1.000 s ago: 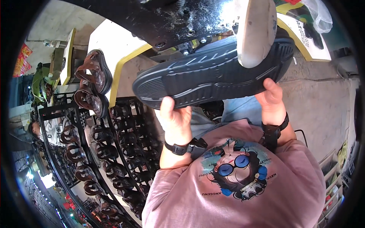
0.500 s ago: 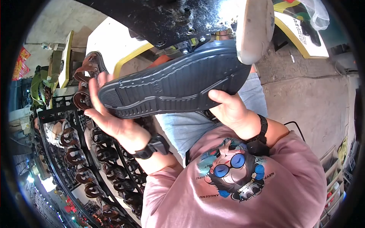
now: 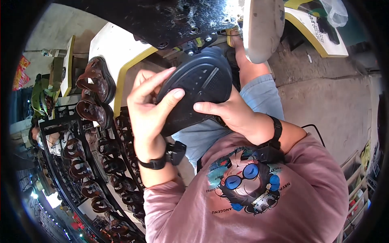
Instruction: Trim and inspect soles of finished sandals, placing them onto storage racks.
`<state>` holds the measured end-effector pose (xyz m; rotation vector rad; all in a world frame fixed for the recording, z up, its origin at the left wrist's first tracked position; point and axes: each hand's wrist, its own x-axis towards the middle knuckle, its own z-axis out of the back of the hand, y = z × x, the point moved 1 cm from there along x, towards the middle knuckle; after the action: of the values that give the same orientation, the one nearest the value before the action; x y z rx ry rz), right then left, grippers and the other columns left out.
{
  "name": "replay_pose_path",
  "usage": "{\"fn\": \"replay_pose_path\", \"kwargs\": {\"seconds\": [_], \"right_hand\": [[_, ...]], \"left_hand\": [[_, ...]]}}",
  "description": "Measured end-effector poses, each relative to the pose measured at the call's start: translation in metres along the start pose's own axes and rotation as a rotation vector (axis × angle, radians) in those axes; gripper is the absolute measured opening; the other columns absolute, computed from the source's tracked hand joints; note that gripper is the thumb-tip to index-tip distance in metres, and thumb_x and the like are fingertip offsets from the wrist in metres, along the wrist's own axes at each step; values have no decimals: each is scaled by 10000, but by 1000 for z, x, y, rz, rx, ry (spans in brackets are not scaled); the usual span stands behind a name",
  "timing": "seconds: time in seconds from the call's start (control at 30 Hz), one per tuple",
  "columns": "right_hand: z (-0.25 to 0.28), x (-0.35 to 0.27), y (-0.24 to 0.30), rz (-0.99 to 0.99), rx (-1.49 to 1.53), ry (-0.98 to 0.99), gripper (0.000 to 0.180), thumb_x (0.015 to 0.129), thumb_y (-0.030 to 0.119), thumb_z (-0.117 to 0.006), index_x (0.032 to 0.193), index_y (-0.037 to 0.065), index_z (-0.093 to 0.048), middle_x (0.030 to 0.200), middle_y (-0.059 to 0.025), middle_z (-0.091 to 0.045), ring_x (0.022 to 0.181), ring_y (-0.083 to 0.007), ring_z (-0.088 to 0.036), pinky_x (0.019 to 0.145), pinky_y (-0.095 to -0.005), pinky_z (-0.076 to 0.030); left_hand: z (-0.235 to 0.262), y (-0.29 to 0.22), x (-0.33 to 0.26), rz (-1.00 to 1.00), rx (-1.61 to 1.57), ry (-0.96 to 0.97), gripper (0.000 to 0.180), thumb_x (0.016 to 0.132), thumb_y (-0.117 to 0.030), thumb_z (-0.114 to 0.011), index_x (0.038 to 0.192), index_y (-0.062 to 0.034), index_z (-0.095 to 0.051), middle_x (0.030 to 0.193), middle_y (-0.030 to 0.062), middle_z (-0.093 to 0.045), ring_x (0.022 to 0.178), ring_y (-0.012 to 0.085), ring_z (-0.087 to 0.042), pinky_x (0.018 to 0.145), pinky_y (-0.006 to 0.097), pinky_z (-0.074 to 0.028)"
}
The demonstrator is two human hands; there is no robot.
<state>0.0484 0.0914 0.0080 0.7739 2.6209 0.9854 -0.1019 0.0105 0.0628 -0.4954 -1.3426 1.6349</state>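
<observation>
A shoe with a black ribbed sole [image 3: 194,89] is held between my two hands, foreshortened, with one rounded end pointing up and away from me. Its upper is mostly hidden. My left hand [image 3: 146,107] grips its left edge, thumb pressed on the sole. On the right side my right hand [image 3: 229,111] holds it, with the thumb lying on the sole and the other fingers hidden behind. Just beyond the shoe's far end is a dusty black machine plate [image 3: 162,20] with bolts. A pale rounded wheel-like part [image 3: 264,30] hangs to the right, apart from the shoe.
Two brown sandals [image 3: 95,91] rest at the left on a white, yellow-edged table [image 3: 115,44]. A black rack [image 3: 60,162] holds several more sandals at lower left. At the far right is another yellow-edged table [image 3: 312,30] with a clear plastic bag [image 3: 335,14].
The shoe has turned from lying sideways to pointing away from me, below the machine plate. My left hand has gone from outstretched fingers at its left end to gripping its edge.
</observation>
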Motion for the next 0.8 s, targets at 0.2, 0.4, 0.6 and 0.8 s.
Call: {"fn": "replay_pose_path", "kwargs": {"seconds": [0.2, 0.4, 0.6, 0.8], "right_hand": [[14, 0, 46, 257, -682, -122, 415, 743, 157, -782, 1035, -6, -536, 947, -70, -627, 893, -117, -588, 809, -264, -477], [11, 22, 90, 499, -967, -16, 472, 695, 153, -798, 1074, -4, -565, 941, -96, -662, 848, -151, -641, 747, -271, -508], [-25, 33, 123, -35, -1070, -35, 556, 479, 288, -915, 766, 34, -512, 742, 2, -498, 626, -102, -475, 545, -241, -401], [-1, 30, 104, 673, -1262, 14, 530, 522, 223, -877, 882, 21, -544, 865, -86, -594, 749, -210, -568, 661, -330, -450]], "left_hand": [[-56, 29, -43, 77, -442, -292, 496, 756, -113, -756, 1191, 29, -565, 927, 5, -553, 914, 106, -546, 829, 225, -432], [-74, 37, -37, 67, -459, -164, 488, 763, -118, -749, 1184, 13, -541, 1062, 58, -604, 976, 125, -553, 899, 272, -424], [-56, 19, -8, 160, -619, 175, 559, 713, -70, -777, 1200, 0, -512, 1143, 91, -581, 1053, 166, -546, 918, 306, -438], [-77, 21, -30, 128, -564, -133, 595, 730, -160, -787, 1219, 20, -499, 1123, 92, -602, 1021, 171, -571, 906, 303, -457]]}}
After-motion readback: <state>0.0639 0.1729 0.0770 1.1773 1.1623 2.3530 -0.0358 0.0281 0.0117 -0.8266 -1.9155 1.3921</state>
